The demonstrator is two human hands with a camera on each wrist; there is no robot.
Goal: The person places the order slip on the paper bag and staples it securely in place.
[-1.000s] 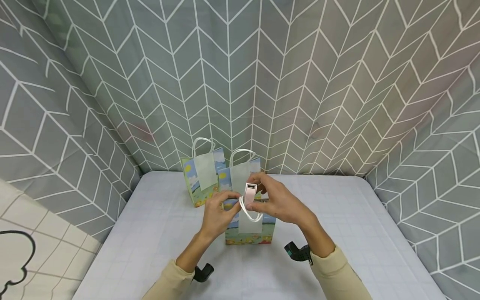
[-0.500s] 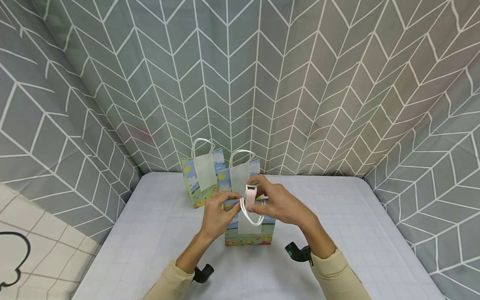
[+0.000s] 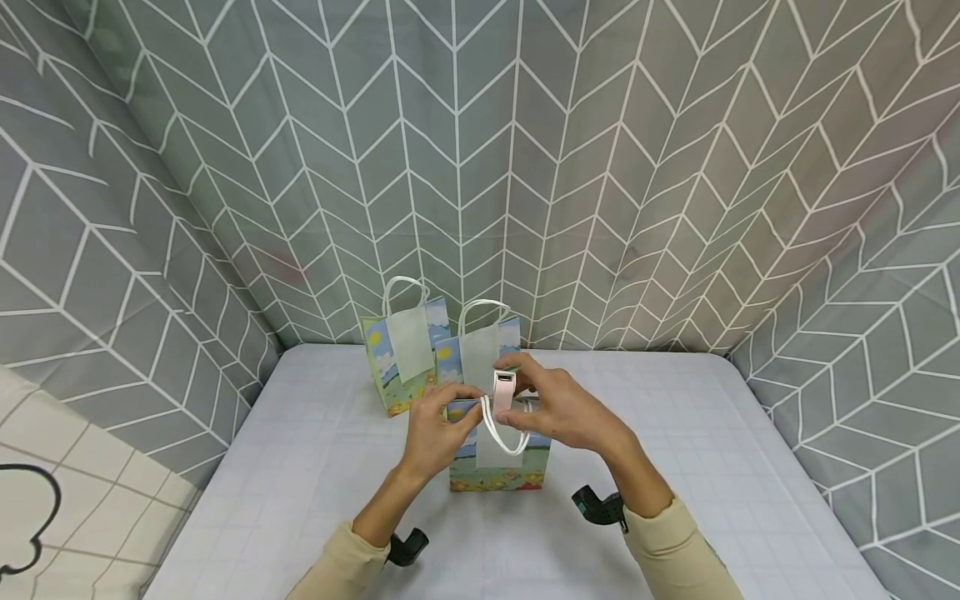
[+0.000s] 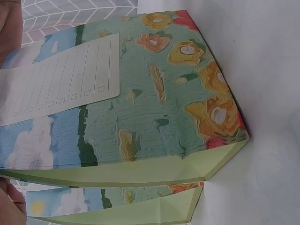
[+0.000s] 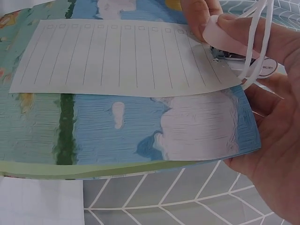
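A pink stapler [image 3: 503,393] is held in my right hand [image 3: 567,408], thumb on its near side. In the right wrist view, the stapler [image 5: 229,40] straddles the top edge of a small flower-and-sky paper gift bag [image 3: 463,477] and a white lined sheet [image 5: 117,58] with checkboxes lying against its front. My left hand [image 3: 437,427] pinches the bag's top edge to the left of the stapler. The bag's white rope handle [image 3: 512,450] hangs forward over the sheet. How far the stapler's jaws are pressed together I cannot tell.
Two similar gift bags stand behind: one at the left [image 3: 405,367] and one in the middle [image 3: 450,354], each with a pale sheet on its front. Grey patterned curtains surround the white-covered table [image 3: 322,467] at the back and sides.
The stapler has shifted slightly right with my right hand. The rope handle sags a little lower over the bag's front. My left hand has stayed nearly still.
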